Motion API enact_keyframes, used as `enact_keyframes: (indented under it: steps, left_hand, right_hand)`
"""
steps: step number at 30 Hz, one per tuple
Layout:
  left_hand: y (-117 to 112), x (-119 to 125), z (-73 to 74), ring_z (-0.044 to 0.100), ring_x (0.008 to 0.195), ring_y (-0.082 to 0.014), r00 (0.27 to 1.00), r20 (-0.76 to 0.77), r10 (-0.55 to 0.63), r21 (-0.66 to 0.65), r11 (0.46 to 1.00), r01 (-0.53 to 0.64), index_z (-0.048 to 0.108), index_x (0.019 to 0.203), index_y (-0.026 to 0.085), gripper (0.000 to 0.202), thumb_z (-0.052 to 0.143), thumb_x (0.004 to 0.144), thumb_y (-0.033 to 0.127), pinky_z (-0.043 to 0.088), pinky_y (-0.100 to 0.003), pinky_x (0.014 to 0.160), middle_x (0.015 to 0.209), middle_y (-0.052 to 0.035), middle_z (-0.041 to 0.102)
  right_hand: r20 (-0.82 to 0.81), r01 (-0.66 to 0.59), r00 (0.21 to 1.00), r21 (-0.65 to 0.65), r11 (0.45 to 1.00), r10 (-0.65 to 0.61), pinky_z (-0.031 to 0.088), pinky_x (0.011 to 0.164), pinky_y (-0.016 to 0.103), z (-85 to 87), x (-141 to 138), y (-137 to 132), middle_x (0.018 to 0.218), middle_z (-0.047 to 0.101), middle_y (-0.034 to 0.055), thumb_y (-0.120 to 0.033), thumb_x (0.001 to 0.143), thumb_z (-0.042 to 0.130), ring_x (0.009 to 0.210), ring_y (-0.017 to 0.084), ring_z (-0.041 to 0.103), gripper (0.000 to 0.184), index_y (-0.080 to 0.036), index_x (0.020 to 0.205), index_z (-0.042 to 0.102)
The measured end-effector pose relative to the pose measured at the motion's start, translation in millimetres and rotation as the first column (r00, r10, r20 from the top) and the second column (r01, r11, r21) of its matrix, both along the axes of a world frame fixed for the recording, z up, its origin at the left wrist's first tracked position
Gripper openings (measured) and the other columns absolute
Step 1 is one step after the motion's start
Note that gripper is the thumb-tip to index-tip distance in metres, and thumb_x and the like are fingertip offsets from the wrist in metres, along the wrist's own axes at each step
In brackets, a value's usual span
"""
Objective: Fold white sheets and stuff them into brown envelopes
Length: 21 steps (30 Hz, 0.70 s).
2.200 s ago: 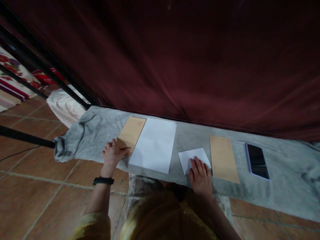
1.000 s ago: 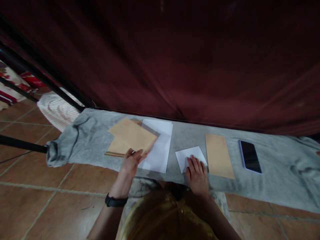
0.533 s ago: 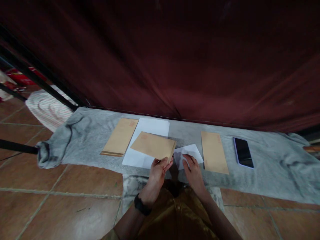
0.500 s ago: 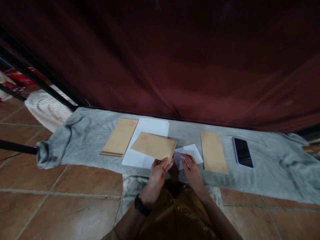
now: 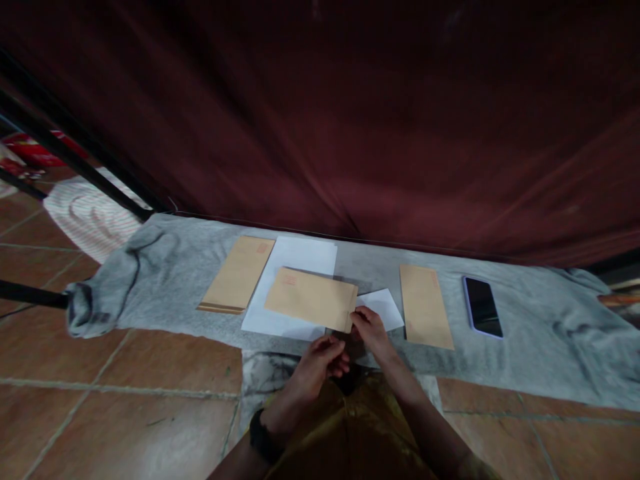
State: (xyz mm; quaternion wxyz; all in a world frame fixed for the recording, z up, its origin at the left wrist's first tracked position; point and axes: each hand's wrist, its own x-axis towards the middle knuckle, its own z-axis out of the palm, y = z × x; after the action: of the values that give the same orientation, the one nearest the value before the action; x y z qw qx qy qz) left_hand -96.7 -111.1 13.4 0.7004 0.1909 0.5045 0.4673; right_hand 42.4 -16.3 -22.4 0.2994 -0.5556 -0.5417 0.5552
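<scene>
A brown envelope (image 5: 310, 299) with a red mark at its left end lies tilted above the white paper. At the envelope's right end, my right hand (image 5: 371, 332) is closed, pinching its edge between thumb and fingers. Just below the envelope is my left hand (image 5: 320, 367), apart from it, fingers loosely curled with nothing visible in them. White sheets (image 5: 306, 255) lie under the envelope. A smaller white paper (image 5: 384, 308) sits beyond my right hand, partly hidden by it.
To the left lies a stack of brown envelopes (image 5: 239, 272). Another brown envelope (image 5: 427, 307) and a phone (image 5: 483, 307) are on the right. All rest on a grey cloth (image 5: 540, 333) in front of a dark red curtain (image 5: 320, 133). Black metal bars (image 5: 75, 163) stand at left.
My left hand has let go of the envelope and drawn back toward me. My right hand has moved left from the small white paper and taken hold of the envelope's right end.
</scene>
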Motion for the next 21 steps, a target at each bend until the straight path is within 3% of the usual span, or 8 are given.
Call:
enact_keyframes:
  steps: [3,4,6,9,11,13,15,21]
  left_hand:
    - [-2,-7,9.3,0.070,0.077,-0.0220,0.889,-0.458,-0.001,0.249,0.960,0.129,0.070,0.079,0.025,0.013,0.077,0.079,0.037,0.056,-0.032,0.073,0.079,-0.0067,0.071]
    - [1,-9,12.0,0.071,0.095,-0.0259,0.802,-0.595,0.056,0.332,0.926,0.181,0.072,0.088,0.027,0.011,0.075,0.080,0.034,0.055,-0.036,0.089,0.093,-0.0091,0.074]
    - [14,-16,15.7,0.052,0.135,-0.0308,0.563,-0.813,0.148,0.412,0.830,0.376,0.069,0.117,0.028,0.033,0.070,0.084,0.030,0.036,-0.047,0.117,0.133,-0.0107,0.065]
    - [38,-27,15.9,0.017,0.154,-0.0319,0.042,-0.977,0.211,0.172,0.649,0.741,0.036,0.153,0.027,0.069,0.065,0.090,0.032,0.011,-0.062,0.124,0.165,-0.0104,0.028]
    - [53,-34,13.3,0.008,0.156,-0.0312,-0.191,-0.951,0.242,-0.028,0.551,0.834,0.019,0.159,0.027,0.090,0.071,0.086,0.039,0.006,-0.062,0.124,0.168,-0.0139,0.018]
    - [64,-40,10.2,0.006,0.156,-0.0307,-0.259,-0.936,0.238,-0.116,0.486,0.866,0.013,0.160,0.027,0.106,0.078,0.079,0.044,0.006,-0.059,0.124,0.168,-0.0145,0.016]
    - [73,-44,8.0,0.007,0.156,-0.0302,-0.245,-0.949,0.197,-0.134,0.451,0.883,0.012,0.160,0.030,0.113,0.082,0.073,0.049,0.006,-0.056,0.124,0.168,-0.0129,0.015]
    - [89,-48,11.9,0.002,0.156,-0.0352,-0.199,-0.976,0.083,-0.139,0.463,0.875,0.011,0.160,0.034,0.127,0.088,0.060,0.052,0.001,-0.060,0.122,0.170,-0.0118,0.006]
  right_hand:
    - [-0.015,0.032,0.999,-0.017,0.999,-0.032,0.045,0.049,0.026,-7.1,4,2,0.061,0.062,-0.0015,-0.039,0.079,0.053,0.053,0.016,0.057,0.022,-0.021,0.082,0.064]
    - [-0.015,0.037,0.999,-0.017,0.999,-0.038,0.045,0.049,0.026,-8.7,5,2,0.065,0.064,-0.0007,-0.038,0.079,0.053,0.055,0.016,0.058,0.022,-0.021,0.084,0.065]
    - [-0.017,0.038,0.999,-0.019,0.999,-0.038,0.046,0.050,0.026,-10.4,4,2,0.068,0.066,0.0003,-0.038,0.077,0.053,0.056,0.016,0.059,0.024,-0.020,0.088,0.066]
    - [-0.024,0.023,0.999,-0.027,0.999,-0.023,0.047,0.050,0.026,-10.7,4,1,0.064,0.064,-0.0006,-0.039,0.076,0.054,0.053,0.015,0.058,0.022,-0.020,0.083,0.064]
    - [-0.023,0.015,1.000,-0.032,0.999,-0.016,0.048,0.049,0.026,-10.3,4,0,0.063,0.062,-0.0015,-0.040,0.074,0.055,0.052,0.015,0.057,0.021,-0.021,0.080,0.062]
    - [-0.017,0.017,1.000,-0.036,0.999,-0.017,0.049,0.049,0.026,-10.1,6,0,0.064,0.061,-0.0020,-0.041,0.074,0.055,0.053,0.015,0.057,0.022,-0.021,0.080,0.061]
    - [-0.010,0.021,1.000,-0.036,0.999,-0.021,0.049,0.050,0.026,-10.2,7,0,0.064,0.060,-0.0025,-0.041,0.075,0.054,0.054,0.016,0.058,0.021,-0.022,0.081,0.060]
    - [0.010,0.007,1.000,-0.015,1.000,-0.007,0.049,0.052,0.027,-10.8,9,-4,0.065,0.059,-0.0024,-0.040,0.078,0.051,0.057,0.016,0.057,0.018,-0.023,0.082,0.057]
